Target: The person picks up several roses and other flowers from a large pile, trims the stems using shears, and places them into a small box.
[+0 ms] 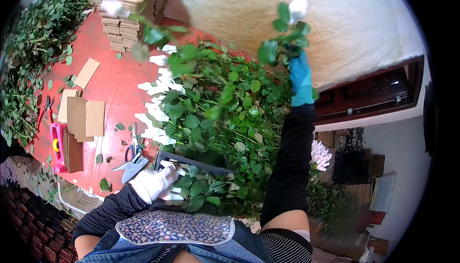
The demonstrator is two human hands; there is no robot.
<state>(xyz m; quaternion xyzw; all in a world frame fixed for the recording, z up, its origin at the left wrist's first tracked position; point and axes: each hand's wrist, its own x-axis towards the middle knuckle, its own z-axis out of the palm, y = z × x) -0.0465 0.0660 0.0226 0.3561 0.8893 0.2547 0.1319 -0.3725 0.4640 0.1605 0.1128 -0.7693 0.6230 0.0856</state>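
My right hand [301, 81], in a blue glove, is raised at the far right of the table. Its fingers are closed round the leafy stem of a rose [298, 8] whose head wears a white net sleeve. Low in front, my left hand [152, 184], in a white glove, has curled fingers against white-sleeved heads beside a dark frame [201, 161]; what they hold is hidden. A grey stapler [131, 168] lies by that hand. Many leafy rose stems [230, 105] cover the table, their white-sleeved heads [155, 112] pointing left. Another white-headed stem [115, 8] is smeared by motion.
Scissors [134, 141], cardboard pieces [86, 117], a pink tape dispenser [58, 148] and red-handled pruners [45, 112] lie on the red table [120, 76]. A cardboard stack [132, 18] stands at the back. Leaves [38, 47] pile at far left; a wall [230, 18] rises behind.
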